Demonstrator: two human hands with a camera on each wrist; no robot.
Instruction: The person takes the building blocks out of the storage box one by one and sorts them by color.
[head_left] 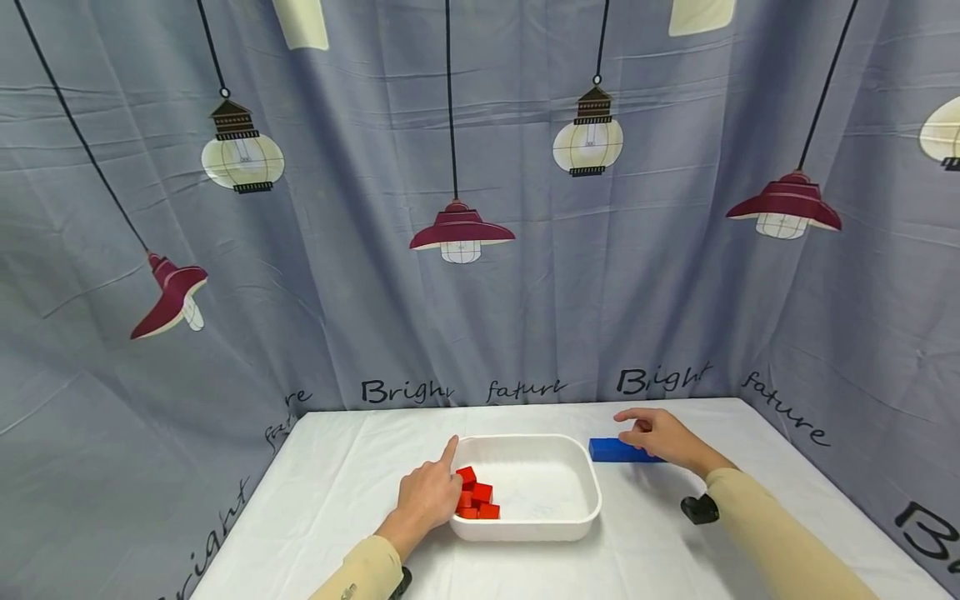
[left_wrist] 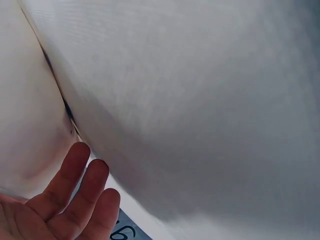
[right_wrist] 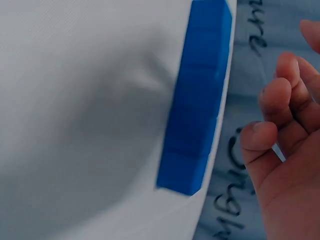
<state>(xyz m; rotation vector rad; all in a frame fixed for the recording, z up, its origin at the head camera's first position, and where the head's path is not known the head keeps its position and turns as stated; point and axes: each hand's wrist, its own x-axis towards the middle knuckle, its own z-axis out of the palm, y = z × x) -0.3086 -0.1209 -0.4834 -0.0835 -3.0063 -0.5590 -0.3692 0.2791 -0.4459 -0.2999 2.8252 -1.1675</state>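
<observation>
My left hand (head_left: 427,493) rests at the left side of a white plastic bin (head_left: 525,531), its index finger stretched along the rim and its thumb toward the inside. Three loosely bent fingers (left_wrist: 95,192) appear in the left wrist view beside the bin's wall; the thumb and index finger are not seen there. Several red cubes (head_left: 482,493) lie in the bin's left end. To the right of the bin, a row of blue cubes (head_left: 611,451) lies end to end on the table. Above it hovers my right hand (head_left: 663,437), fingers loosely bent, holding nothing.
A white cloth covers the table (head_left: 352,467). Behind it hangs a grey-blue curtain (head_left: 375,317) printed with lamps and lettering. The blue row lies near the table's far edge, with the bin in the middle.
</observation>
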